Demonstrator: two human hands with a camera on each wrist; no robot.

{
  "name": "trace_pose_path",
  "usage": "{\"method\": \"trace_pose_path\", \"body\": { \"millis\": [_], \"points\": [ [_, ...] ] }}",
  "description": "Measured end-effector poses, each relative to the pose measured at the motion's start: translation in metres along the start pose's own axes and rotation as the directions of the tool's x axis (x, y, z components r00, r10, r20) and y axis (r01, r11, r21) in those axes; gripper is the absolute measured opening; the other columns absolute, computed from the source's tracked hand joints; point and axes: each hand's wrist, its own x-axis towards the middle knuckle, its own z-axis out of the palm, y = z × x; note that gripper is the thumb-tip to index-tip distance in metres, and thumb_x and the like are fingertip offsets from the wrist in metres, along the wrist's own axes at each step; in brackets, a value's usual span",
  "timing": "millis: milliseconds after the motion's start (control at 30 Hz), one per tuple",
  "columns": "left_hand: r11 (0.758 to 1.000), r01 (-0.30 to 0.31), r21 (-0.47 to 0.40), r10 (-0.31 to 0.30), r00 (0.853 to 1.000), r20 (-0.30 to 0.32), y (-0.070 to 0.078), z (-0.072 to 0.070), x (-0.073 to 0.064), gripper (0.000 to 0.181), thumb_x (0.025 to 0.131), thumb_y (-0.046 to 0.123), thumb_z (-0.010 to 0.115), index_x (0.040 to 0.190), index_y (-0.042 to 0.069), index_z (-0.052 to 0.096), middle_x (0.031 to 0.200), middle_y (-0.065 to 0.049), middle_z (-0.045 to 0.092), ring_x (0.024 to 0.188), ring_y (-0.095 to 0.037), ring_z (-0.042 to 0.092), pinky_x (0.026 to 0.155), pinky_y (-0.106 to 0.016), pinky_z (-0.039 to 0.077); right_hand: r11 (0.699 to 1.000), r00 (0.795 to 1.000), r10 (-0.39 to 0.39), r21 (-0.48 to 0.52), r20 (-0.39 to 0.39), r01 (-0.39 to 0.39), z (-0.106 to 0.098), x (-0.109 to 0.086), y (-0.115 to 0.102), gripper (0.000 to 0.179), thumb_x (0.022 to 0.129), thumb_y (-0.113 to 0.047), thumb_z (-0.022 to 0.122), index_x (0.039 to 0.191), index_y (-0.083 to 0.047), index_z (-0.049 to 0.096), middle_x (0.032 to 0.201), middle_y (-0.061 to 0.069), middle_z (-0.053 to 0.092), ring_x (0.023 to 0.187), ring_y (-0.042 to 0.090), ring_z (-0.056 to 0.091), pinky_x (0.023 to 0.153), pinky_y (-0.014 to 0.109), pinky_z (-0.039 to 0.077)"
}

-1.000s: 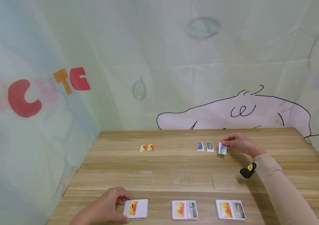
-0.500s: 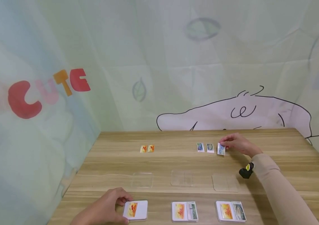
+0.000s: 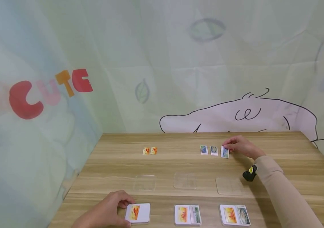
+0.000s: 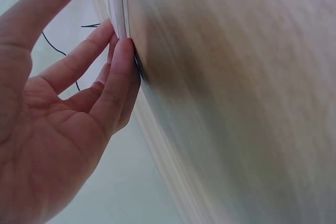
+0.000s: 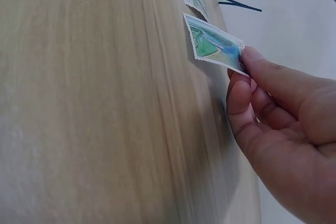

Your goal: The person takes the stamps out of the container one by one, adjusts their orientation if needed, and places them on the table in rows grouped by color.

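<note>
A postage stamp (image 3: 225, 152) with a blue-green river landscape is pinched by one corner between thumb and fingers of my right hand (image 3: 242, 147); in the right wrist view the stamp (image 5: 214, 44) tilts up close over the wood. To its left lie two more landscape stamps, one bluish (image 3: 204, 149) and one with a round shape (image 3: 214, 150). Down at the front left, my left hand (image 3: 109, 209) grips a rounded white case (image 3: 143, 212) by its left side, thumb low and fingers above. An orange stamp (image 3: 134, 212) lies on that case's left half.
Two orange stamps (image 3: 149, 150) lie at the back left. Clear plastic lids (image 3: 145, 182) form a row across the middle. Two more white cases, one centre (image 3: 183, 214) and one right (image 3: 229, 214), each hold an orange and a greenish stamp. A printed curtain (image 3: 150, 63) hangs behind.
My right hand has shifted slightly left and lowered the stamp a little, nearer the stamp row. The left hand has stayed at its case.
</note>
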Motion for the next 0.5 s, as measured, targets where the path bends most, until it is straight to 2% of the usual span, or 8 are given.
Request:
{"method": "trace_pose_path", "body": {
  "millis": [500],
  "points": [
    [0.999, -0.017, -0.029, 0.017, 1.000, -0.014, -0.0036, 0.0008, -0.0022, 0.055, 0.073, 0.028, 0.090, 0.117, 0.009, 0.063, 0.114, -0.001, 0.060, 0.097, -0.011, 0.058, 0.084, -0.025, 0.051, 0.989, 0.993, -0.098, -0.120, -0.071, 0.089, 0.0045, 0.0034, 0.0054, 0.013, 0.095, -0.003, 0.066, 0.103, 0.004, 0.072, 0.096, 0.010, 0.068, 0.081, 0.021, 0.057, 0.068, 0.027, 0.050]
  ]
}}
